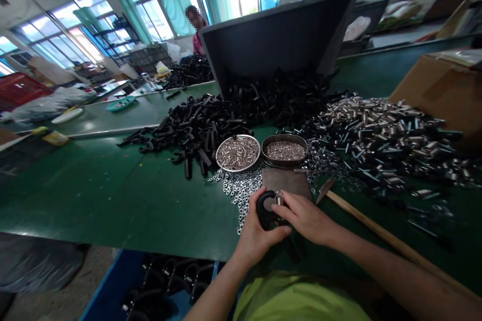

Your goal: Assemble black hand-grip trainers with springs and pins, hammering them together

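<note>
While the left hand [258,233] has its grip closed around a black curved part [261,207] at the near side of a metal plate [288,180], the right hand [307,215] has its grip pinched on a ridged silver cylinder [279,199] at the part's open end. Small metal rings [241,191] lie scattered just left of the plate; behind it, a round dish [238,170] of pins [238,153] and a dark oval tin [285,162] stand on the green worktop [169,210]. A wooden-handled hammer [371,225] lies to the right. Farther back, more black parts [199,125] are heaped before a grey bin [278,35], beside a pile of silver pieces [376,120] near a cardboard box [440,90].
</note>
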### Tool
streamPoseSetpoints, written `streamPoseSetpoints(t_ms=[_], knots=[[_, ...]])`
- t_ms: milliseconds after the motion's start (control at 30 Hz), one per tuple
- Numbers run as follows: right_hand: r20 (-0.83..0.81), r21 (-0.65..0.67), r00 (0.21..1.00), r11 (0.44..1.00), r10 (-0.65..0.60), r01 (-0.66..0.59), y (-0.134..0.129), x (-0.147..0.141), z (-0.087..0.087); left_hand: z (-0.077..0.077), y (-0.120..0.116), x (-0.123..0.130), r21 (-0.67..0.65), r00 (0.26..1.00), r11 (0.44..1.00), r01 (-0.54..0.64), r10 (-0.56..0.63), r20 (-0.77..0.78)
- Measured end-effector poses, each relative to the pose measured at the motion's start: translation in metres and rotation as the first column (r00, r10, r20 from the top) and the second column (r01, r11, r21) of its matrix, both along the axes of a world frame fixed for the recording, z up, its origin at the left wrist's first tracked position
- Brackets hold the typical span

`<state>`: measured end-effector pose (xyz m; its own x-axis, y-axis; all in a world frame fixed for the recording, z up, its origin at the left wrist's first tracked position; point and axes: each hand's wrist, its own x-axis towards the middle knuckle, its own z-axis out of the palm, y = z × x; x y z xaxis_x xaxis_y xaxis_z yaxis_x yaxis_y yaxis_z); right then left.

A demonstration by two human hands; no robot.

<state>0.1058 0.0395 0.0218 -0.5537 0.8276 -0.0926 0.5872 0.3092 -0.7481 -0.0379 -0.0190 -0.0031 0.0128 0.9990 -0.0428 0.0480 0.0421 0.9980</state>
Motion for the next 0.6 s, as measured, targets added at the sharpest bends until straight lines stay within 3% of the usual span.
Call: streamPoseSetpoints(t_ms=[133, 233, 333, 467, 533, 600], knots=[[0.152, 0.171, 0.969, 0.960, 0.197, -0.222, -0.005, 0.009, -0.001, 0.000, -0.002, 0.000, 0.058, 0.988, 0.997, 0.042, -0.033, -0.151], [0.246, 0.256, 0.947, 0.929, 0.206, -0.268, -0.004, 0.012, -0.006, 0.000, 0.003, 0.002, 0.051, 0.976, 0.996, 0.077, -0.065, -0.207], [0.263, 0.213, 0.950, 0.950, 0.167, -0.227, 0.010, 0.012, -0.012, -0.005, 0.018, 0.006, -0.014, 0.983, 0.994, 0.105, -0.106, -0.151], [0.284, 0.058, 0.959, 0.998, 0.009, -0.027, 0.043, 0.011, -0.024, -0.023, 0.050, 0.012, -0.040, 0.985, 0.992, 0.123, -0.127, -0.114], [0.352, 0.089, 0.935, 0.996, -0.028, -0.004, 0.059, 0.012, -0.028, -0.031, 0.065, 0.011, 0.008, 0.967, 0.995, 0.103, -0.098, -0.235], [0.455, 0.170, 0.889, 0.985, -0.057, -0.023, 0.071, 0.014, -0.029, -0.035, 0.077, 0.004, 0.088, 0.901, 0.994, 0.071, -0.026, -0.432]])
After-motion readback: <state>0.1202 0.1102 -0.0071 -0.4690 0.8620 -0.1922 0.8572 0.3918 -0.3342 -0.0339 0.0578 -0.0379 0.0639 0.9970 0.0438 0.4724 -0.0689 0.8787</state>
